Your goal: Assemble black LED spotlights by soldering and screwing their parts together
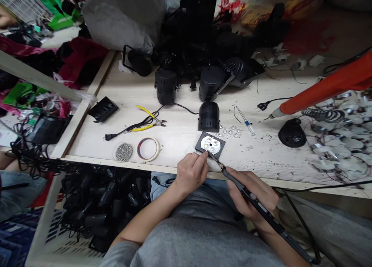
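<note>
Bench first: long light-wood workbench [180, 143] runs across in front of the person, with a crate of black power adapters [99, 209] below and in front of the left hand.

Beyond both hands, three black cylindrical lamp housings [165, 86] stand on the bench, with a heap of black lamp parts behind them. Far right of the right hand: a pile of wired metal discs [334, 143], a black dome cover [292, 132] and an orange-bodied power tool [319, 86].

Left of the left hand: yellow-handled cutters [148, 119], a taped roll of solder wire [148, 149] and a round metal-mesh pad [123, 152]. Ahead of the right hand, a small screwdriver [245, 121] lies beside a cluster of clear LED lenses [229, 131].

Right hand [250, 193] is closed around a black soldering iron [250, 193], pen grip, tip angled down and left, touching the edge of the round white LED board [210, 144].

That board sits on a square black plate [216, 150], flat on the bench, just ahead of the left hand [192, 172]. Left fingers [200, 158] are curled against the plate's near corner. Firm grip or just steadying: cannot tell.
</note>
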`<state>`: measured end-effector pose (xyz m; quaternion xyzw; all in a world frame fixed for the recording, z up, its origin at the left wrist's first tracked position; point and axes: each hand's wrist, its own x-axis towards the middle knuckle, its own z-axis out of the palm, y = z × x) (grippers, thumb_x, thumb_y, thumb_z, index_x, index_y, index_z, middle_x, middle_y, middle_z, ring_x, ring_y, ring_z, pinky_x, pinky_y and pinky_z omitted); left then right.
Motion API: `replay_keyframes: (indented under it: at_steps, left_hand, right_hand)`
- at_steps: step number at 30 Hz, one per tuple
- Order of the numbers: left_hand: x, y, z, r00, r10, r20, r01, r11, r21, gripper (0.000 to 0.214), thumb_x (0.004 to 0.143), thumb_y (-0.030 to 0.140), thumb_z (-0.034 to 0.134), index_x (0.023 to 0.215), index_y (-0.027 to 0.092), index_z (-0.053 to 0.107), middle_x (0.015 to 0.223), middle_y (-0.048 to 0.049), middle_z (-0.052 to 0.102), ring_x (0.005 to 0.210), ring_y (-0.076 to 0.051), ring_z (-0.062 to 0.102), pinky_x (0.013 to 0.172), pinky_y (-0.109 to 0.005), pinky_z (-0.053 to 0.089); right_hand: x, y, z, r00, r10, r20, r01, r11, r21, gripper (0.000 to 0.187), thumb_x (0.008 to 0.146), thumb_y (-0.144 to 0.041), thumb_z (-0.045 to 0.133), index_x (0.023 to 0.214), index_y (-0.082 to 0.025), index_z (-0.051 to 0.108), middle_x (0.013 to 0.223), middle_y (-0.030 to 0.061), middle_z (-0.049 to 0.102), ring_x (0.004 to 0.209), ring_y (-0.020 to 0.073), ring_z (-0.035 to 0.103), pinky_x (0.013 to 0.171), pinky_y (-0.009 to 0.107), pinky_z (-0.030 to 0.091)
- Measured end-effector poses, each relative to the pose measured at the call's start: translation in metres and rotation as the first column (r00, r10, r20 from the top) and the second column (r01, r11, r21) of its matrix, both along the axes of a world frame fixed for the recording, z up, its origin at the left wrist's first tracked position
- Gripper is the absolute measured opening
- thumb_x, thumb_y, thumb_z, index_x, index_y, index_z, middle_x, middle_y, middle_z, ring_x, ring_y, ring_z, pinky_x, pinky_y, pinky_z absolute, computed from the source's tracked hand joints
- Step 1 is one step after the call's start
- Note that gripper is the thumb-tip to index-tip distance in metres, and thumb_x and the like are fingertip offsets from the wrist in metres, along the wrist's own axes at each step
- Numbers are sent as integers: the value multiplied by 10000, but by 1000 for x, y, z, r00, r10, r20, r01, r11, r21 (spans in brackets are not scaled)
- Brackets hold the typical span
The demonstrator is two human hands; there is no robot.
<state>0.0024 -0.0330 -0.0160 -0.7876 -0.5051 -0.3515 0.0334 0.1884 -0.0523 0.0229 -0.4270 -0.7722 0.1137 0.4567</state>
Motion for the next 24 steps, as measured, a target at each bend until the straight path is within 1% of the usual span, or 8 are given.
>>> replay_keyframes:
  at_steps: [3, 6, 10, 15, 20, 24]
  left_hand:
    - [0, 0, -1, 1000, 2, -6, -2, 1000, 2, 276, 910, 103, 530, 1169, 157, 610, 710, -14, 612, 638, -159, 573, 602, -286, 443]
    - [1, 1, -1, 1000, 6, -16, -6, 1000, 4, 251, 915, 104, 533, 1146, 154, 620, 706, -15, 608, 636, -158, 567, 602, -286, 441]
    - [1, 2, 1, 1000, -4, -30, 5, 1000, 11, 214, 931, 110, 522, 1118, 138, 623, 695, -16, 601, 630, -161, 550, 602, -286, 436]
    - [1, 3, 4, 999, -15, -42, 16, 1000, 20, 189, 937, 110, 519, 1091, 100, 628, 678, -23, 589, 619, -172, 532, 584, -297, 425]
    - [2, 3, 5, 997, -3, -78, 3, 1000, 3, 189, 948, 124, 495, 1086, 119, 624, 681, -20, 590, 628, -174, 549, 598, -290, 432]
    - [3, 3, 6, 995, 9, -103, -10, 1000, -9, 189, 947, 127, 487, 1082, 129, 620, 696, -21, 592, 644, -173, 561, 603, -285, 438]
  right_hand:
    - [-1, 0, -2, 1000, 1, 9, -1, 1000, -5, 366, 865, -62, 637, 1209, -180, 676, 876, 70, 767, 690, 168, 718, 606, 269, 611]
    - [-1, 1, -6, 1000, -9, -16, 10, 999, 30, 350, 866, -62, 635, 1195, -171, 686, 868, 69, 764, 682, 160, 709, 605, 263, 602]
    - [0, 0, -12, 1000, -5, -25, 6, 999, 32, 334, 867, -68, 635, 1184, -152, 693, 878, 79, 758, 693, 159, 699, 612, 263, 593]
    - [0, -1, -15, 1000, -12, -29, 12, 1000, 22, 387, 863, -71, 638, 1233, -174, 681, 894, 67, 759, 702, 164, 701, 628, 271, 599]
    - [1, -2, -12, 999, -18, -37, 19, 1000, 24, 373, 869, -71, 630, 1224, -171, 689, 892, 69, 760, 693, 161, 700, 620, 266, 591]
    - [6, -4, -4, 999, -10, -33, 9, 999, -31, 355, 878, -83, 623, 1210, -187, 697, 880, 58, 762, 693, 162, 707, 622, 266, 595]
